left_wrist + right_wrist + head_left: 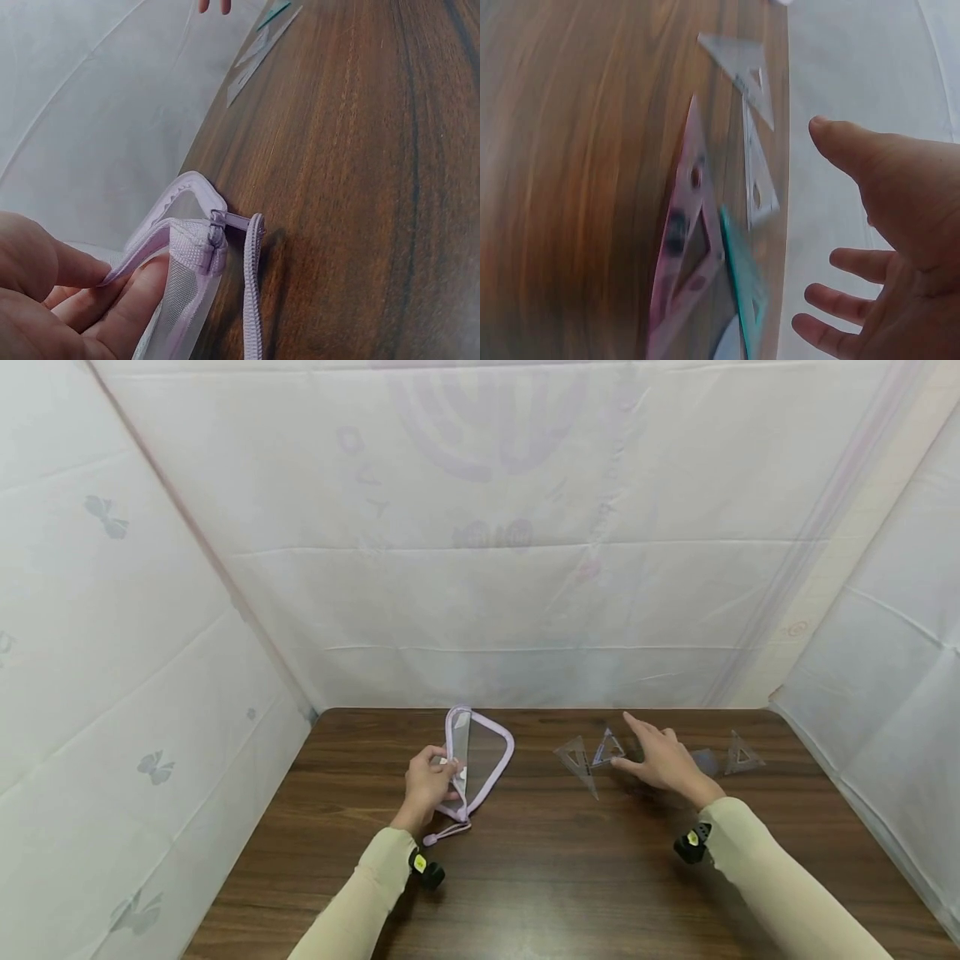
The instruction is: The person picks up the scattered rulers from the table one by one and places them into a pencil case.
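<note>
My left hand grips the edge of a see-through mesh zip pouch with lilac trim, thumb and fingers pinching the trim in the left wrist view. The pouch's mouth gapes, and its zip pull carries a lilac cord hanging down. Over the table's right half hovers my right hand, fingers spread, holding nothing. Near it lie two clear set squares. The right wrist view also has a pink set square and a green one beside the clear ones, somewhat blurred.
Farther right on the table is another set square, with a small bluish piece by my right wrist. A pale curved piece is partly cut off. White sheeting walls the dark wooden table at the back and sides.
</note>
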Tool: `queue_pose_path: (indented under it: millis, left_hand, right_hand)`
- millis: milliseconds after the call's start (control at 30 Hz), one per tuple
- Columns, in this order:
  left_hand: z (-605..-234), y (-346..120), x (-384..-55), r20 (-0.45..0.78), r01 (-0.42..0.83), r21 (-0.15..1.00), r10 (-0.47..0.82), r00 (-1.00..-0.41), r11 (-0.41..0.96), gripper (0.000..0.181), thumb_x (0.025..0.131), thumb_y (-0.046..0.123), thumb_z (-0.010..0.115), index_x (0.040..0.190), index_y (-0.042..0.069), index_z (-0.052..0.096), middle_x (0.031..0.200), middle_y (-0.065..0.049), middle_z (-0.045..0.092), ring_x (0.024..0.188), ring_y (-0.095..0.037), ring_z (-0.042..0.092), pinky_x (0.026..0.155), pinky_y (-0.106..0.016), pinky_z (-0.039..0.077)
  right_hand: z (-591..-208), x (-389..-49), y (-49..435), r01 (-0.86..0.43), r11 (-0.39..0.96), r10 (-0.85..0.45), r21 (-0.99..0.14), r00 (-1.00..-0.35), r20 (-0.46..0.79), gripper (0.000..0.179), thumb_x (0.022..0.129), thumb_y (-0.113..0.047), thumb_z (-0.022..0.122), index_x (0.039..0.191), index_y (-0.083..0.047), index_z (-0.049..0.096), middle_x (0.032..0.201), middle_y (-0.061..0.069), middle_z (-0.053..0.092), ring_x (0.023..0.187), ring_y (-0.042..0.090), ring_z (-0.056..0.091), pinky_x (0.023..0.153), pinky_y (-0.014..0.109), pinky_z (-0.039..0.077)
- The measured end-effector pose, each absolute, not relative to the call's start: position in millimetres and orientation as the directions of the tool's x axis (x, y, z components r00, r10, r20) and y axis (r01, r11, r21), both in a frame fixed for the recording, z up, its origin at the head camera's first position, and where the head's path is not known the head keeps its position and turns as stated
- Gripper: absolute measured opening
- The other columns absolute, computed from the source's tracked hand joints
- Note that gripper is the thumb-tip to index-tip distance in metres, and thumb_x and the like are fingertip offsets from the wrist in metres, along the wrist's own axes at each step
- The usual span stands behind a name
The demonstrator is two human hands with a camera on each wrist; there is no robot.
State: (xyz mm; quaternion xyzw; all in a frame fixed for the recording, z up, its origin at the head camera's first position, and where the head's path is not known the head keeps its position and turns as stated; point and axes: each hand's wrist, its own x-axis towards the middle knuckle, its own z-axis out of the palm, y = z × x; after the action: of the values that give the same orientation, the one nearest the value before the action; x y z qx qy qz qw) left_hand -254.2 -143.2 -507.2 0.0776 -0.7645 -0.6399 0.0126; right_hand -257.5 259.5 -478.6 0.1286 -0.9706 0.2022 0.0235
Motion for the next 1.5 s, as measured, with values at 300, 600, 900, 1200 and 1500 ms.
queue_pose_path:
  millis: [300,600,900,1200,1500]
  left_hand:
    - [-506.7,-143.0,-251.5,-0.099,-0.117,0.984,-0.13,-0.986,0.134,0.016,0.101,0.002,0.062,0.114,-0.004,0.054,0.11,-0.028,0.073,0.086,-0.032,0.075,0.053,-0.035,0.064]
    - [-506.8,-141.3,-251.2,-0.117,-0.132,0.986,-0.138,-0.984,0.107,0.012,0.101,0.0,0.061,0.11,-0.001,0.053,0.11,-0.028,0.073,0.083,-0.03,0.075,0.053,-0.035,0.064]
    - [-507.4,-141.8,-252.4,-0.136,-0.15,0.984,-0.145,-0.98,0.095,0.014,0.099,-0.001,0.062,0.11,-0.001,0.052,0.11,-0.027,0.073,0.086,-0.03,0.075,0.055,-0.037,0.065]
    - [-507.1,-141.0,-252.3,-0.144,-0.157,0.984,-0.148,-0.979,0.081,0.015,0.099,-0.002,0.062,0.109,-0.002,0.052,0.11,-0.027,0.073,0.085,-0.027,0.074,0.056,-0.038,0.065]
    - [-506.8,-140.0,-251.5,-0.143,-0.153,0.985,-0.128,-0.981,0.077,0.016,0.1,-0.001,0.061,0.112,-0.003,0.051,0.11,-0.028,0.073,0.087,-0.029,0.074,0.057,-0.037,0.065]
  right_hand:
    - [-482.8,-265.1,229.9,-0.254,0.872,-0.242,-0.418,-0.967,0.082,0.087,0.097,-0.038,0.072,0.159,0.002,0.026,0.156,0.03,0.04,0.126,0.06,0.041,0.093,0.074,0.046]
    - [-492.5,-268.1,212.7,-0.23,0.887,-0.214,-0.401,-0.973,0.085,0.085,0.095,-0.04,0.074,0.156,0.003,0.033,0.148,0.026,0.051,0.119,0.057,0.048,0.08,0.066,0.053]
    - [-495.4,-268.2,197.3,-0.17,0.91,-0.158,-0.377,-0.985,0.064,0.084,0.093,-0.041,0.076,0.154,0.003,0.038,0.146,0.029,0.052,0.118,0.055,0.049,0.066,0.051,0.054]
    - [-497.7,-270.5,187.9,-0.109,0.915,-0.112,-0.388,-0.994,0.016,0.082,0.093,-0.042,0.077,0.155,-0.003,0.041,0.148,0.029,0.051,0.121,0.054,0.047,0.063,0.045,0.052]
    - [-498.8,-268.0,182.1,-0.12,0.92,-0.119,-0.372,-0.993,0.026,0.077,0.092,-0.037,0.079,0.151,-0.001,0.046,0.141,0.024,0.059,0.114,0.051,0.05,0.07,0.053,0.055]
